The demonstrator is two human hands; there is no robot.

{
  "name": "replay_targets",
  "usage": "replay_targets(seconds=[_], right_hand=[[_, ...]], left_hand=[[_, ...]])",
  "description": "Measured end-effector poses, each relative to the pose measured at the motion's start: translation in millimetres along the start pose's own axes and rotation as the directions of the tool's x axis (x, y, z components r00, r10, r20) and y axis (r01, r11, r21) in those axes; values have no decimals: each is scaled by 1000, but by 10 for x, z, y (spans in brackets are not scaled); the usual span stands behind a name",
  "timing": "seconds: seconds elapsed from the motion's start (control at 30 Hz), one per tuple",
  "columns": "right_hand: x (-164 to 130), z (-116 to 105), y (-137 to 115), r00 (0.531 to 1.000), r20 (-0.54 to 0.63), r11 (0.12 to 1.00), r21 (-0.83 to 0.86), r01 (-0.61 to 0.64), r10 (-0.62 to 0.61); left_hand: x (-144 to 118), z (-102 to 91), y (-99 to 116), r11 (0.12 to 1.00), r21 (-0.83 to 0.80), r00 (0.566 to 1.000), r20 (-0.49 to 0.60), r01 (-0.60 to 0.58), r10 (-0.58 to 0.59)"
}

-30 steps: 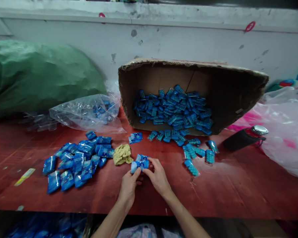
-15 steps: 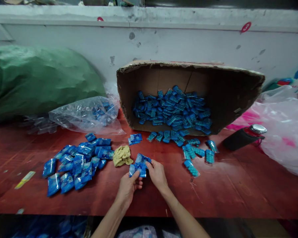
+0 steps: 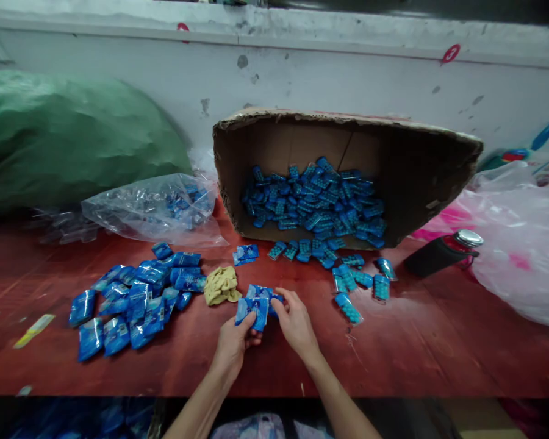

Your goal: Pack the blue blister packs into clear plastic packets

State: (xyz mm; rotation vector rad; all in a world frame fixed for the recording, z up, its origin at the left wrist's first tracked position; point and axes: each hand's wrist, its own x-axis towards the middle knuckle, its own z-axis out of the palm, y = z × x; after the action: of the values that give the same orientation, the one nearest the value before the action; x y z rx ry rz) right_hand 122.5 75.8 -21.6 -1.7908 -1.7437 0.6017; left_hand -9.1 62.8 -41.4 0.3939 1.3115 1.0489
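Note:
Above the table's front part, my left hand (image 3: 233,338) pinches a small blue printed packet (image 3: 252,312) between thumb and fingers. Just behind it is a second blue packet (image 3: 258,291), partly covered by the first. My right hand (image 3: 297,320) has thumb and fingers closed on the right edge of this rear packet. A crumpled yellowish cloth-like piece (image 3: 222,285) lies left of the packets. Another flat blue packet (image 3: 246,253) rests farther back. To the left is a pile of plump, filled blue packets (image 3: 139,299).
A cardboard box (image 3: 439,177) on its side holds many small clear blue-capped containers (image 3: 318,195) with blue pellets; several lie in front. A dark bottle (image 3: 432,259) stands tilted at right beside plastic bags (image 3: 521,244). At left are a clear bag (image 3: 132,210) and a green sack (image 3: 82,140).
The front packet has turned more upright in my left hand. My right hand's fingers have shifted slightly along the rear packet's edge. The whole view has moved a little.

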Motion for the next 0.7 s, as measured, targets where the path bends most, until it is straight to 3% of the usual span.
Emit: replay_targets(seconds=[0.2, 0.27, 0.33, 0.4, 0.47, 0.53, 0.7], right_hand=[[48, 131, 15, 997, 78, 973, -231, 18, -1], [57, 104, 6, 1000, 21, 987, -160, -3, 6], [54, 63, -7, 1000, -19, 1000, 16, 5, -4], [46, 45, -19, 999, 33, 978, 206, 28, -35], [39, 64, -25, 992, 115, 957, 291, 15, -51], [35, 104, -25, 991, 132, 961, 276, -22, -15], [57, 197, -26, 993, 26, 990, 79, -119, 117]], left_hand=[[9, -41, 7, 998, 66, 999, -35, 17, -15], [-5, -61, 22, 998, 58, 999, -34, 6, -4], [-15, -53, 24, 999, 40, 1000, -23, -19, 20], [-14, -18, 15, 999, 21, 999, 10, -45, 44], [-8, 24, 5, 998, 28, 997, 52, -57, 56], [-7, 41, 7, 996, 71, 996, 78, -50, 44], [-54, -101, 78, 987, 149, 997, 43, 56, -63]])
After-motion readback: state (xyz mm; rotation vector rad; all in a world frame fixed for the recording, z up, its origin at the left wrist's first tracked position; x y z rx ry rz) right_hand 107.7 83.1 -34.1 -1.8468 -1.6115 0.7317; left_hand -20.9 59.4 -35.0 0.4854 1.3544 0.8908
